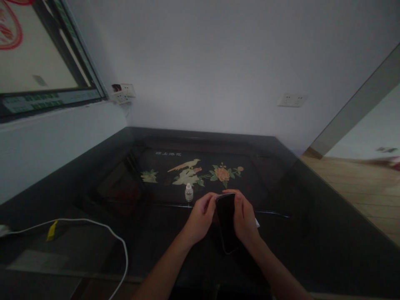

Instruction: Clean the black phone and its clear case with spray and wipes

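Note:
A dark smartphone (226, 223) is held upright between my two hands near the front of the black table, its screen black. My left hand (202, 216) grips its upper left edge with the fingers curled in. On the other side, my right hand (244, 214) is closed round the upper right edge, thumb along the front. Just beyond my left hand stands a small clear dropper bottle (189, 193) with a white cap. Part of a white object (257, 223) shows beside my right hand; the rest of it is hidden.
The glossy black table (293, 196) carries a bird-and-flower picture (187, 171). A white cable (108, 227) with a yellow tag (51, 231) loops across the left front. Wall sockets (293, 100) are on the far wall, and a window (46, 54) is at upper left.

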Demonstrator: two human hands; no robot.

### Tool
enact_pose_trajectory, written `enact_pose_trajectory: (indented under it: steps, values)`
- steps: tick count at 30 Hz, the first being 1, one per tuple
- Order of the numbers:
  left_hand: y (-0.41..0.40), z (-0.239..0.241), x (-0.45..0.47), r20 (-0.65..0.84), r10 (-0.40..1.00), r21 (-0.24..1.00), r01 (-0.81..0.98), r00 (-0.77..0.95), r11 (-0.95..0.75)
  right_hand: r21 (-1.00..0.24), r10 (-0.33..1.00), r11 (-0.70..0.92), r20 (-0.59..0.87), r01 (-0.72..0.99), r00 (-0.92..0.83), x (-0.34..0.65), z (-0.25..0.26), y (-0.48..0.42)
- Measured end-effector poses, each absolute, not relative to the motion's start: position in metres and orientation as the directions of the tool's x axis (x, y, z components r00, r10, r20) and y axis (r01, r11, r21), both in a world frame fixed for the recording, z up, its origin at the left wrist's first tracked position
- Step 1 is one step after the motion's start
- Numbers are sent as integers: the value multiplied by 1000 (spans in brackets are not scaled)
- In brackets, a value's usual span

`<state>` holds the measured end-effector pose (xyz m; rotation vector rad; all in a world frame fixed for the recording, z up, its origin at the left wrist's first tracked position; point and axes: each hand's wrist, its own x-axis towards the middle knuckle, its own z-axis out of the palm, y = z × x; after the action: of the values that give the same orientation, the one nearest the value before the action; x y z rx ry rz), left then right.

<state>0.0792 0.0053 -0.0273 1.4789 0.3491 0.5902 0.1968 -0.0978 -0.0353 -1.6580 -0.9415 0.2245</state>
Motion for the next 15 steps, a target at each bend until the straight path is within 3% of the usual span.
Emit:
enact_pose_trajectory:
  steps: [6, 15]
  values:
    - [12, -19, 74, -42, 510, 968, -92, 859, 233, -897, 727, -21, 289, 441, 623, 197, -33, -97]
    - [12, -30, 77, -32, 658, 992, -59, 752, 115, -807, 777, -221, 194, 547, 599, 189, -25, -103]
